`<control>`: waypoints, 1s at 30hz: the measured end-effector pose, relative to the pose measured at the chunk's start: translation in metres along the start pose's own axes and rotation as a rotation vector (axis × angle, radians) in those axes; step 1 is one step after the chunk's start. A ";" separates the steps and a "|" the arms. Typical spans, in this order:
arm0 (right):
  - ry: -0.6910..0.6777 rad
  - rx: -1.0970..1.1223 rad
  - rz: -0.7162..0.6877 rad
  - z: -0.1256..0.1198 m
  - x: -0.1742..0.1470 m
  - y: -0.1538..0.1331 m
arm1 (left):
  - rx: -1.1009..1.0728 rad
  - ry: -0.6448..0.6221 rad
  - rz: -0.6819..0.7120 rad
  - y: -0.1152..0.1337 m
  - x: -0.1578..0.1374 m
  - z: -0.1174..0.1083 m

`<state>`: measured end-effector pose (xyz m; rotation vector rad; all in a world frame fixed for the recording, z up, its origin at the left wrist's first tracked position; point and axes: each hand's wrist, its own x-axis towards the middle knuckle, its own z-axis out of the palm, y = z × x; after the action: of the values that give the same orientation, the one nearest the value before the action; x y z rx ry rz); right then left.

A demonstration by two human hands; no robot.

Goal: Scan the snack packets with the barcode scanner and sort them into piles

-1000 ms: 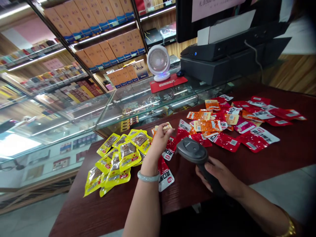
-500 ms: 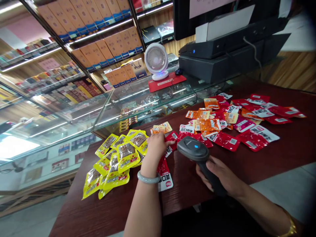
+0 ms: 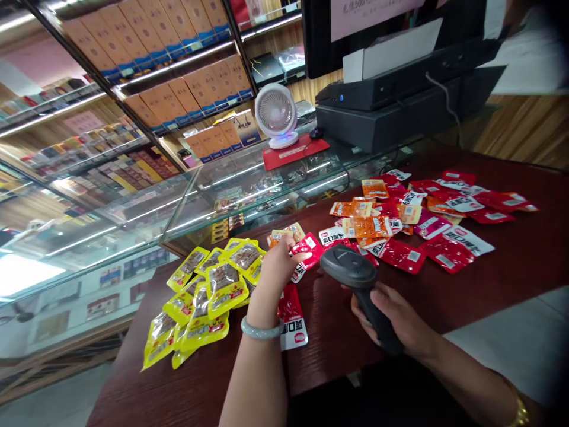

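Left hand point(image 3: 280, 262) pinches a red packet point(image 3: 315, 250) just left of the scanner point(image 3: 349, 268) gripped by the right hand point(image 3: 402, 317).

At the centre of the frame, the left hand point(image 3: 278, 268), a pale bangle point(image 3: 263, 330) on its wrist, pinches a small red packet point(image 3: 313, 249). Lower right of centre, the right hand point(image 3: 398, 317) grips a dark handheld scanner point(image 3: 349, 268), its head tilted toward the upper left. Yellow packets point(image 3: 227, 289) overlap in a heap left of centre; red and orange packets point(image 3: 364, 227) spread across the right, all on a dark reddish-brown table point(image 3: 333, 344). At upper centre a white fan point(image 3: 275, 112) stands on a red mat point(image 3: 284, 158), and orange-brown boxes point(image 3: 195, 92) fill shelves at upper left
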<state>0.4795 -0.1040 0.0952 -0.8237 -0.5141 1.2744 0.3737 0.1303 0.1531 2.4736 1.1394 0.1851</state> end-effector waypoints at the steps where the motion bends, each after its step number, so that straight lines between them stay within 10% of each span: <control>1: 0.002 0.004 -0.002 0.000 0.000 0.000 | -0.037 0.003 -0.006 -0.001 0.000 0.000; 9: 0.019 0.025 0.015 0.002 0.001 -0.001 | -0.600 0.037 0.081 0.007 0.007 0.019; 15: 0.025 0.014 0.035 0.003 0.001 -0.002 | 0.167 0.351 -0.149 -0.012 0.005 0.004; 22: 0.031 0.003 0.035 0.002 0.000 -0.003 | 0.429 0.254 -0.204 -0.019 0.006 0.005; 30: 0.042 -0.001 -0.011 0.002 0.003 0.001 | -0.134 0.005 -0.062 -0.006 0.002 0.003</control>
<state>0.4781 -0.1003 0.0961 -0.8459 -0.4855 1.2440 0.3721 0.1345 0.1480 2.3185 1.1650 0.2412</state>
